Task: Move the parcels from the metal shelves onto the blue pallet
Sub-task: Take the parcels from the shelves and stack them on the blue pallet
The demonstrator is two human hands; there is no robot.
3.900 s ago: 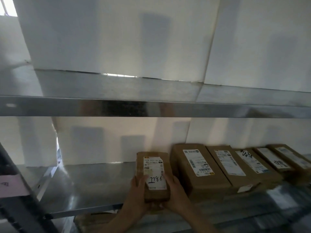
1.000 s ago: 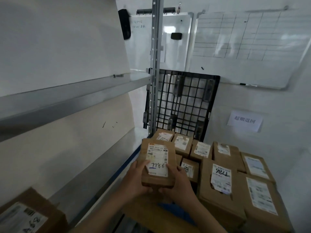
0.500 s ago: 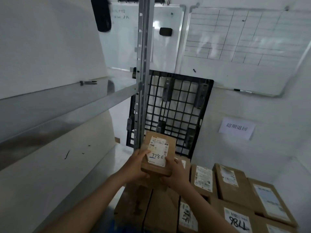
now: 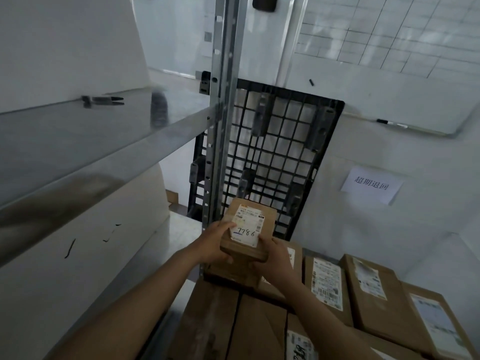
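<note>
Head view: parcel (image 4: 249, 227) gripped between left hand (image 4: 217, 242) and right hand (image 4: 276, 258), long axis pointing away, slightly tilted.

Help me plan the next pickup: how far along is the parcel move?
Done: several labelled parcels lie stacked at lower right. In hand: left hand and right hand grip the parcel marked 7786 over that stack. Left: setting it down; the shelf in view shows no parcels, and other shelves are out of view.
</note>
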